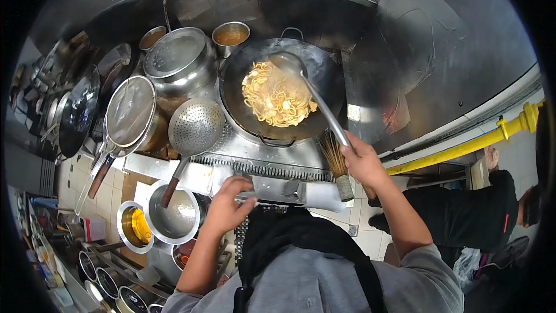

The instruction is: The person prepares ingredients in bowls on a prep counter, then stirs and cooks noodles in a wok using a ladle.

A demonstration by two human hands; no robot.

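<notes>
Thick yellow noodles [278,98] with pale pieces lie in a large black wok [231,90] on the stove. My right hand [365,165] is wrapped round the long handle of a metal ladle [288,64], whose bowl is at the upper part of the noodles. A bristle brush [334,156] with a bound handle stands just left of that hand. My left hand [230,206] hangs near the stove's front edge with nothing visible in it, thumb and fingers apart. Left of the wok is a perforated skimmer [196,126] with a wooden handle.
Left of the wok stand a lidded steel pot [175,55], a mesh strainer [131,111] and a bowl of brown liquid [230,35]. Yellow oil [140,226] fills a pot at lower left. A yellow pipe [463,145] and a person in black [463,208] are at right.
</notes>
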